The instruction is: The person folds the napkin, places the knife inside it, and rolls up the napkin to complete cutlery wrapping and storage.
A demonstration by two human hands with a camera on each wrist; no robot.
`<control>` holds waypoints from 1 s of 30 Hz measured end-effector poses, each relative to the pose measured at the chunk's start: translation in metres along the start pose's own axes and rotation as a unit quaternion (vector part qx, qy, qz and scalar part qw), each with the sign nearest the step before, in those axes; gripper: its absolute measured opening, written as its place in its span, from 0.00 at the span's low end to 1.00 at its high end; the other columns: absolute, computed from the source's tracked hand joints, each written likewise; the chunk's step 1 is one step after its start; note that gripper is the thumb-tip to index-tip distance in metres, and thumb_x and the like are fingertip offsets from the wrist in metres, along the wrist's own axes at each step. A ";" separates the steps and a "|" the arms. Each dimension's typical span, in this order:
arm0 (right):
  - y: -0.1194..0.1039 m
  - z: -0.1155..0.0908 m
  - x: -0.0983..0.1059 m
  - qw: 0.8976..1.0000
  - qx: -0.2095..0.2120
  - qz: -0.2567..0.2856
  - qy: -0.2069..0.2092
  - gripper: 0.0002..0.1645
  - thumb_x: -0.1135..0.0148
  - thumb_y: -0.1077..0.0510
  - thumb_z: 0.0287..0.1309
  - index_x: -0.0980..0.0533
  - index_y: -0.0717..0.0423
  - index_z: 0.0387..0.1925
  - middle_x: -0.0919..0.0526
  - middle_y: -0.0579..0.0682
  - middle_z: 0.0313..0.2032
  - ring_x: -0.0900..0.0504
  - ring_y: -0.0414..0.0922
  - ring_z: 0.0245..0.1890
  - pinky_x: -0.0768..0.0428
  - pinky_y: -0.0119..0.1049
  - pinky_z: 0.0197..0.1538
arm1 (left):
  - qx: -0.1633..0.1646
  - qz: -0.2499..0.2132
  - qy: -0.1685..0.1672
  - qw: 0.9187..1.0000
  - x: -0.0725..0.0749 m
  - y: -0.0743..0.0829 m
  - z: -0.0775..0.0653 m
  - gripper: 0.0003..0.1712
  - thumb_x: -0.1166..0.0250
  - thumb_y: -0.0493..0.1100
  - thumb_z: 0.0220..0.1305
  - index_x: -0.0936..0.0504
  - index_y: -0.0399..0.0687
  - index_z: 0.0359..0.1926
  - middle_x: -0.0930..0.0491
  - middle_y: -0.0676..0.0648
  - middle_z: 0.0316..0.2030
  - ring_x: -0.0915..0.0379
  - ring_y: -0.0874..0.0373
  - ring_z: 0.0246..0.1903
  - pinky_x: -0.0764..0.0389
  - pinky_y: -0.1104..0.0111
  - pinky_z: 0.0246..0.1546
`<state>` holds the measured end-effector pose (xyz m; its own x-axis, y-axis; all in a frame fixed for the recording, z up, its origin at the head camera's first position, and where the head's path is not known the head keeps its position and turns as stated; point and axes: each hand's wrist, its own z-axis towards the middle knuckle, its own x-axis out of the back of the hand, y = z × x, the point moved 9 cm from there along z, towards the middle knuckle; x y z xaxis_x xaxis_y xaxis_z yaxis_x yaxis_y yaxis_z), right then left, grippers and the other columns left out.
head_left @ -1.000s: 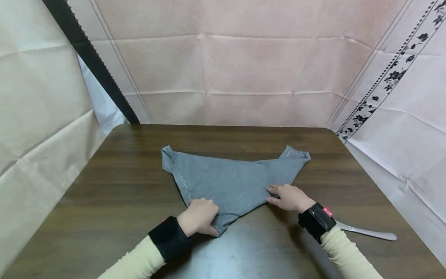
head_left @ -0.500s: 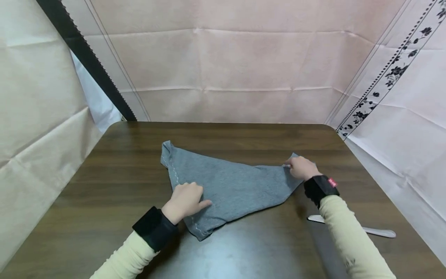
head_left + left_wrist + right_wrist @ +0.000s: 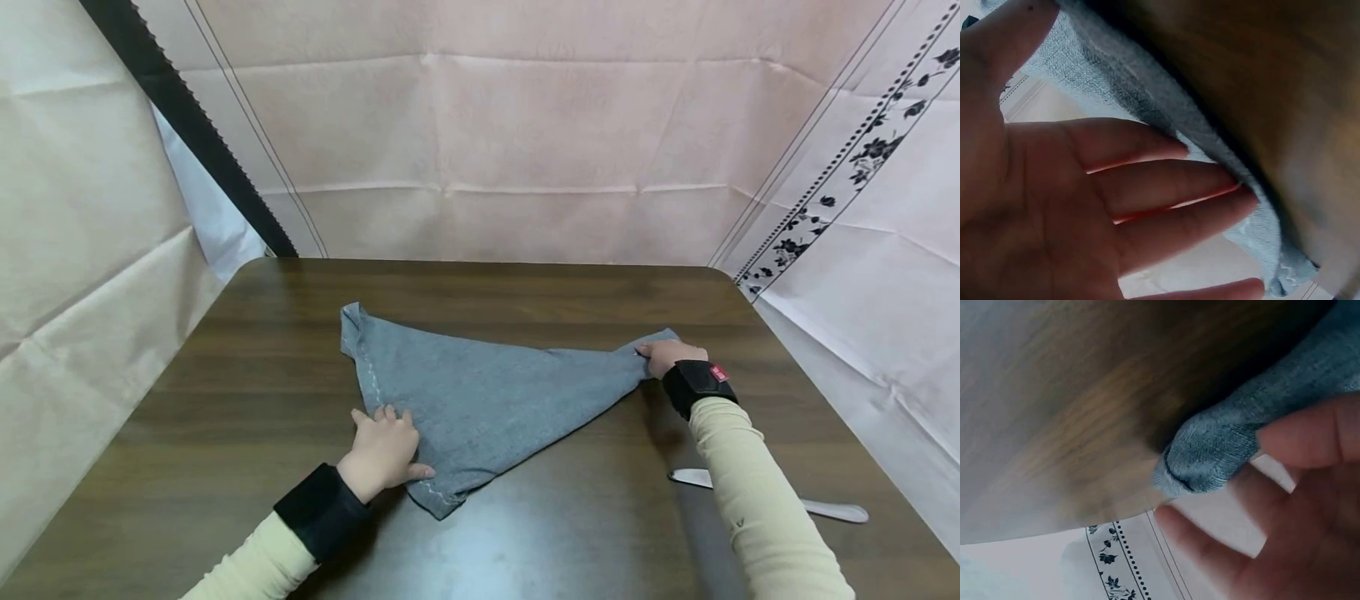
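Note:
A blue-grey cloth point(image 3: 480, 392) with pale stitching along its edges lies folded in a rough triangle on the brown wooden table point(image 3: 225, 400). My left hand point(image 3: 381, 450) rests at its left edge, fingers straight and spread, thumb over the fabric. In the left wrist view the palm and spread fingers point(image 3: 1166, 187) show against the cloth's edge. My right hand point(image 3: 672, 355) pinches the cloth's far right corner. In the right wrist view the thumb point(image 3: 1304, 434) presses on the rolled corner, with the other fingers partly hidden behind it.
A silver table knife point(image 3: 836, 511) lies on the right side of the table, partly hidden by the right forearm. Pale curtain-like sheets point(image 3: 525, 125) hang behind the table and on both sides.
My right hand has gone from the cloth's lower right side to its right corner and drawn that corner outward. My left hand has shifted left, its fingers now spread. The cloth's near tip moved left.

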<state>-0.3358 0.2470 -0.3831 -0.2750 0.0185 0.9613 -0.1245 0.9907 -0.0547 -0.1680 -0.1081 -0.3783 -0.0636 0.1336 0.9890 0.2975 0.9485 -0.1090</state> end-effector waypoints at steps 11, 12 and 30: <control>0.022 0.002 0.001 0.999 -0.018 -0.005 0.029 0.17 0.56 0.64 0.56 0.27 0.65 0.45 0.27 0.71 0.47 0.26 0.64 0.43 0.36 0.65 0.39 | -0.006 0.005 0.028 1.000 0.006 -0.001 -0.001 0.30 0.35 0.67 0.44 0.20 0.43 0.17 0.21 0.35 0.31 0.25 0.36 0.35 0.33 0.37 0.38; 0.023 0.002 0.001 1.000 -0.016 -0.005 0.026 0.17 0.56 0.64 0.57 0.28 0.65 0.47 0.27 0.71 0.48 0.27 0.65 0.44 0.36 0.65 0.40 | -0.008 0.003 0.029 1.000 0.006 0.000 -0.001 0.29 0.35 0.67 0.44 0.21 0.44 0.16 0.21 0.35 0.31 0.26 0.36 0.35 0.33 0.37 0.38; 0.026 -0.028 0.026 0.985 0.115 0.053 0.114 0.04 0.42 0.63 0.45 0.23 0.61 0.23 0.22 0.60 0.26 0.24 0.57 0.29 0.29 0.53 0.32 | -0.032 -0.039 0.127 0.991 0.025 -0.010 0.014 0.16 0.28 0.50 0.44 0.23 0.46 0.18 0.31 0.47 0.15 0.31 0.53 0.15 0.30 0.63 0.14</control>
<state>-0.3192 0.2766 -0.3523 -0.0795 0.1754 0.9813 -0.3276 0.9251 -0.1919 -0.1855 -0.1106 -0.3535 0.1496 -0.0234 0.9885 0.3614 0.9318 -0.0326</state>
